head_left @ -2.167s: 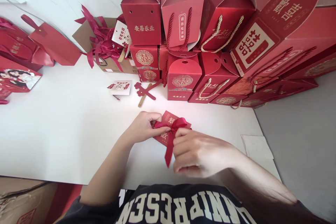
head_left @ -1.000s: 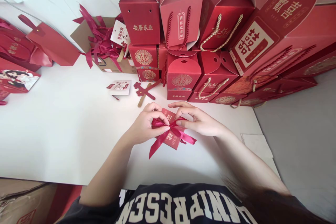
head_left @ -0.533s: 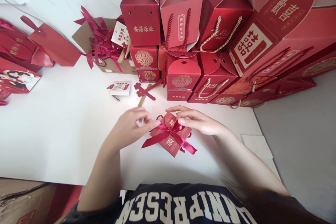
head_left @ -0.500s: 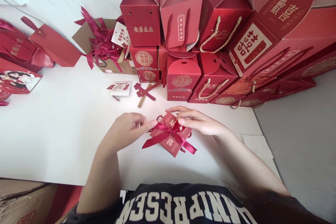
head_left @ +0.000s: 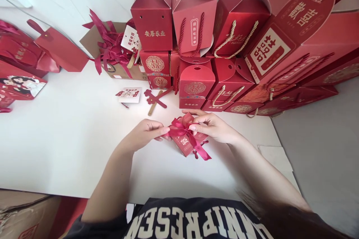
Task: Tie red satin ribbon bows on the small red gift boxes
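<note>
In front of me a small red gift box (head_left: 184,145) with gold print is held tilted at the table's middle. A dark pink satin ribbon (head_left: 200,148) is tied in a bow across its top, one tail hanging toward me. My left hand (head_left: 150,132) pinches the bow's left part between thumb and fingers. On the other side, my right hand (head_left: 210,125) grips the box's far right side, its thumb at the bow's knot. Red cord handles show at the box's edges, partly hidden by ribbon and fingers.
Red gift boxes (head_left: 196,82) are stacked along the back and right. A cardboard box (head_left: 125,71) holds loose ribbons. On the white table (head_left: 70,134) lie a small printed card (head_left: 131,95) and crossed red and gold strips (head_left: 155,101). More red boxes (head_left: 64,48) stand at left.
My left hand has closed on the ribbon's left part, which now stretches toward it. The box has shifted slightly away from me and tilted. My right thumb has moved onto the knot.
</note>
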A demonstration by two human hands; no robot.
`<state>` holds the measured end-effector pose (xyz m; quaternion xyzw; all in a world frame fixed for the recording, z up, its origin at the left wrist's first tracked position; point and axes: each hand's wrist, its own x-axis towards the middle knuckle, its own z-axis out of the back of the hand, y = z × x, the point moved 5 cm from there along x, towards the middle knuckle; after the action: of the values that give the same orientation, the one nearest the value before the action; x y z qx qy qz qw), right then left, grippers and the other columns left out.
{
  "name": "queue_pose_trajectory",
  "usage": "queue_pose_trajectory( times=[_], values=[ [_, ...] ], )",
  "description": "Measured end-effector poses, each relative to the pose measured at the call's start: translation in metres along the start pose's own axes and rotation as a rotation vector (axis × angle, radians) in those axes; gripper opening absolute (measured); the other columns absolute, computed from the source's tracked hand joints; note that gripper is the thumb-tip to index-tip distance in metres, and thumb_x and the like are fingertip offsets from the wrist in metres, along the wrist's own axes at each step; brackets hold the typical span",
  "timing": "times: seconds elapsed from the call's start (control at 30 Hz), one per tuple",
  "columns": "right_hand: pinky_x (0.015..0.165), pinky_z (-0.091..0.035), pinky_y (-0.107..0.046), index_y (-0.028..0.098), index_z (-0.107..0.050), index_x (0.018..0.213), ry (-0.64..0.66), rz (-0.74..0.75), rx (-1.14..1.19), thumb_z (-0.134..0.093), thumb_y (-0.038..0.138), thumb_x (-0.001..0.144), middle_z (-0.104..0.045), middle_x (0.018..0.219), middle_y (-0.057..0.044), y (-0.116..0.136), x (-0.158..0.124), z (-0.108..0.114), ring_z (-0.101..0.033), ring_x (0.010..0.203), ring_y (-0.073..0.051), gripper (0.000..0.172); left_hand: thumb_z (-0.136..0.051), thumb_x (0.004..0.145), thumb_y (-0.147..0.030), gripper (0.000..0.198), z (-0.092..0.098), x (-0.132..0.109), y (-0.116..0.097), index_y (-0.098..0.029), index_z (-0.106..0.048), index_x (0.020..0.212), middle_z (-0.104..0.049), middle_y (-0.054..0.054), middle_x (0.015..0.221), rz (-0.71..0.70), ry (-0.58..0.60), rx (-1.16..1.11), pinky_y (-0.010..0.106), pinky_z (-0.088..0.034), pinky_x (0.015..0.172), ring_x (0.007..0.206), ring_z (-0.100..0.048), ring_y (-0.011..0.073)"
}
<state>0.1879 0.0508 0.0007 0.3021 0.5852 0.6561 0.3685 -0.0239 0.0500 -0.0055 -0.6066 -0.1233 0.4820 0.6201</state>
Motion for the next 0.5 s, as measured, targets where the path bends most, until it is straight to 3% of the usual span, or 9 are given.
queue_pose_trajectory(
  times=[0.1,0.2,0.37,0.5],
  values=[
    [0.112,-0.032,-0.045,0.021,-0.074,0.080,0.005,-0.010,0.023,-0.066,0.042,0.086,-0.053,0.140,-0.006,0.002,-0.002,0.006,-0.043,0.136,-0.026,0.023,-0.058,0.087,-0.049,0.034,0.009,0.001,0.002,-0.017,-0.069,0.081,-0.072,0.004,0.086,-0.016,-0.091,-0.069,0.028,-0.052,0.081,0.086,-0.065,0.0164],
    [0.114,-0.030,-0.045,0.022,-0.074,0.090,0.074,-0.010,0.024,-0.066,0.037,0.087,-0.049,0.144,-0.007,0.004,-0.007,0.012,-0.041,0.138,-0.025,0.016,-0.058,0.087,-0.049,0.035,0.012,0.000,0.001,-0.016,-0.068,0.079,-0.071,0.003,0.084,-0.031,-0.098,-0.048,0.029,-0.052,0.084,0.085,-0.065,0.0158],
    [0.117,-0.025,-0.045,0.024,-0.071,0.102,0.277,0.048,-0.137,-0.069,0.025,0.084,-0.038,0.152,-0.005,0.006,-0.015,0.016,-0.032,0.143,-0.024,0.018,-0.057,0.087,-0.051,0.037,0.011,-0.003,0.002,-0.016,-0.071,0.084,-0.074,0.006,0.086,0.041,-0.007,0.002,0.030,-0.053,0.078,0.086,-0.068,0.0189],
    [0.115,-0.028,-0.045,0.025,-0.070,0.104,0.350,0.079,-0.158,-0.075,0.028,0.078,-0.038,0.152,-0.005,0.008,-0.017,0.012,-0.035,0.142,-0.025,0.027,-0.062,0.084,-0.050,0.035,0.007,-0.004,0.005,-0.016,-0.071,0.082,-0.074,0.007,0.083,0.079,0.099,0.002,0.029,-0.053,0.073,0.080,-0.068,0.0181]
  ],
)
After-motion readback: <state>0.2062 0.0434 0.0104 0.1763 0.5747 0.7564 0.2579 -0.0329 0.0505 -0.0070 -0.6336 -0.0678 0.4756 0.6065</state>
